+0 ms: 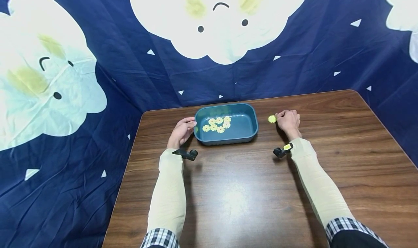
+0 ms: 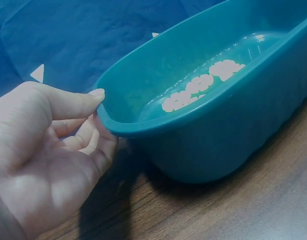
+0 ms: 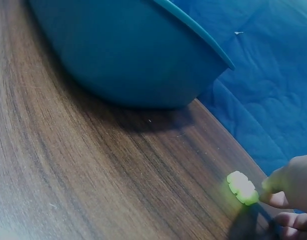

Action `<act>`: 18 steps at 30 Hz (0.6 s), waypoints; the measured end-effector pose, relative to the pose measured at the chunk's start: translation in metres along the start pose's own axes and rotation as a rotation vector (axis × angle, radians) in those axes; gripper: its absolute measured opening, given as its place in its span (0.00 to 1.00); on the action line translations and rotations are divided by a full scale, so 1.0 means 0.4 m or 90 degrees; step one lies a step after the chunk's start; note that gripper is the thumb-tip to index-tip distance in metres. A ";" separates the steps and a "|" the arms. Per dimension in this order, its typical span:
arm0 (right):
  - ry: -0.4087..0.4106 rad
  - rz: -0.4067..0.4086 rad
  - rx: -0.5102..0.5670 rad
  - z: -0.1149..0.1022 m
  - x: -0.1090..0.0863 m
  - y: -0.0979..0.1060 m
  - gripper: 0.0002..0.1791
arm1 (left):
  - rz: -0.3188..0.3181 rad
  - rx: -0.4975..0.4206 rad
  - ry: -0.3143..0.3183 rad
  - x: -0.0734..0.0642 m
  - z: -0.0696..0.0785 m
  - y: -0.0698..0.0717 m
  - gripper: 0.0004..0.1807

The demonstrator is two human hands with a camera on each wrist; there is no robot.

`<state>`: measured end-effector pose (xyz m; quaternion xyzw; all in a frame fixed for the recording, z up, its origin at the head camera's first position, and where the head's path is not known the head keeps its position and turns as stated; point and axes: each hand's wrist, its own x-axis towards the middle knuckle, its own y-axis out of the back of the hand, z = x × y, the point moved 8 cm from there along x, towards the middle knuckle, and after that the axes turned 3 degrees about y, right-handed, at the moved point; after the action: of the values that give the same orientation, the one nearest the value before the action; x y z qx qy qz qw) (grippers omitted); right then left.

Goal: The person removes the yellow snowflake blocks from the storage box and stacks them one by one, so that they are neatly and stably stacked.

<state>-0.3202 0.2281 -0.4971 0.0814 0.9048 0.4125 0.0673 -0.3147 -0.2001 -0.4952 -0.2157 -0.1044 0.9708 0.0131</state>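
A teal plastic basin (image 1: 241, 139) with rounded corners sits on the table toward its far edge. My left hand (image 1: 182, 131) pinches the basin's left end, the thumb at the rim and the other fingers behind it in the left wrist view. Several pale yellow flower-shaped pieces (image 1: 220, 129) lie on the basin floor, mostly in its left half. To the right of the basin, my right hand (image 1: 289, 121) pinches a yellow-green flower-shaped piece (image 3: 242, 188) by its edge, between thumb and fingers, close over the tabletop.
The brown wood-grain table (image 1: 241, 190) reflects a bright light at its near middle. A dark blue cloth (image 1: 130, 70) with white clouds hangs along the far and left sides. Small black cameras (image 1: 189, 154) are strapped on both wrists.
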 end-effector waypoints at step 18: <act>-0.005 -0.005 0.026 0.001 -0.009 0.005 0.19 | -0.001 0.000 -0.002 0.001 -0.001 0.000 0.09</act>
<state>-0.3164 0.2290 -0.4958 0.0804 0.9132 0.3931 0.0706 -0.3149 -0.1998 -0.4958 -0.2142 -0.1049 0.9710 0.0137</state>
